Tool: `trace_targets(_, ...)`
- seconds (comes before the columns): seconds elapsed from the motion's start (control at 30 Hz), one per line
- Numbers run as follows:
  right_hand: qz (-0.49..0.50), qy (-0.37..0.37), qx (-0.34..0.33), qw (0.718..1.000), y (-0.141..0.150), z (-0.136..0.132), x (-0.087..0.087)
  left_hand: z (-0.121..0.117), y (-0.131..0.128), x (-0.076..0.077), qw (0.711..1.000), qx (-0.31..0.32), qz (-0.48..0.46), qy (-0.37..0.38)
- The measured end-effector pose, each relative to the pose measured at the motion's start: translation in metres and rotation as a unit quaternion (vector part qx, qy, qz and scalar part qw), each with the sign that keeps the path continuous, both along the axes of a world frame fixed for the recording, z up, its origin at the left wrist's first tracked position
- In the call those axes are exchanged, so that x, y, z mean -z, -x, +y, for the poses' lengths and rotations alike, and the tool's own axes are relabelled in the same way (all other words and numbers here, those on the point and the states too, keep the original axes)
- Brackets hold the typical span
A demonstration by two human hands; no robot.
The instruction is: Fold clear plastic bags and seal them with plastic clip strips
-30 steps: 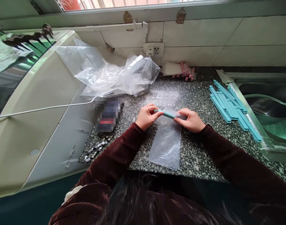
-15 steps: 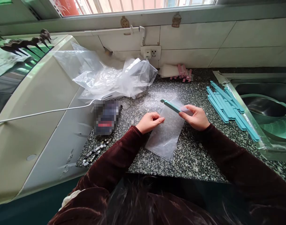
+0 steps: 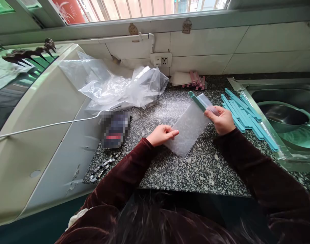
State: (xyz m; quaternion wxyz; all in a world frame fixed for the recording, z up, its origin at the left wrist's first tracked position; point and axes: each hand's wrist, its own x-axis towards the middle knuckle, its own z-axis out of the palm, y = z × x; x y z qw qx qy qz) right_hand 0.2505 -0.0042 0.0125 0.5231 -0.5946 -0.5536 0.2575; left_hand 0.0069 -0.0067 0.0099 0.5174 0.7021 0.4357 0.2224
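Note:
A small frosted plastic bag [image 3: 189, 127] is stretched at a slant between my hands above the counter. My left hand [image 3: 162, 135] pinches its left edge between thumb and fingers. A teal bag sealing clip [image 3: 197, 101] lies across the upper part of the bag, with some plastic showing beyond it. My right hand [image 3: 221, 120] grips the clip's right end together with the bag, covering that end. Whether the clip is fastened I cannot tell. More teal sealing clips [image 3: 242, 113] lie in a loose pile to the right of my right hand.
Crumpled clear plastic bags [image 3: 129, 86] lie at the back left, near a blurred dark phone-like object [image 3: 116, 130] and a white cable [image 3: 50, 124]. Pink clips [image 3: 197, 79] sit by the wall. A steel sink [image 3: 246, 86] borders the right, a white appliance [image 3: 43, 118] the left.
My right hand has moved up and to the right with the clip, tilting it more steeply. The bag has been raised and pulled along, while my left hand stays nearly in place.

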Motion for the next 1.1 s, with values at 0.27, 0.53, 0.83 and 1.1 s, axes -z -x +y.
trace_targets(0.27, 0.011, 0.018, -0.006, 1.0, -0.012, 0.008, 0.005, 0.0, 0.005, 0.0, 0.994, 0.11, 0.004, 0.028)
trace_targets(0.53, -0.057, 0.085, -0.208, 0.973, 0.023, -0.014, -0.005, 0.003, 0.0, 0.001, 0.993, -0.009, -0.117, -0.015)
trace_targets(0.83, 0.004, 0.088, -0.195, 0.977, 0.043, -0.017, 0.003, 0.01, 0.002, 0.005, 0.949, -0.162, -0.269, -0.002)
trace_targets(1.1, -0.107, 0.153, -0.26, 0.947, 0.046, -0.025, 0.001, 0.02, 0.003, 0.016, 0.893, -0.282, -0.351, -0.009)
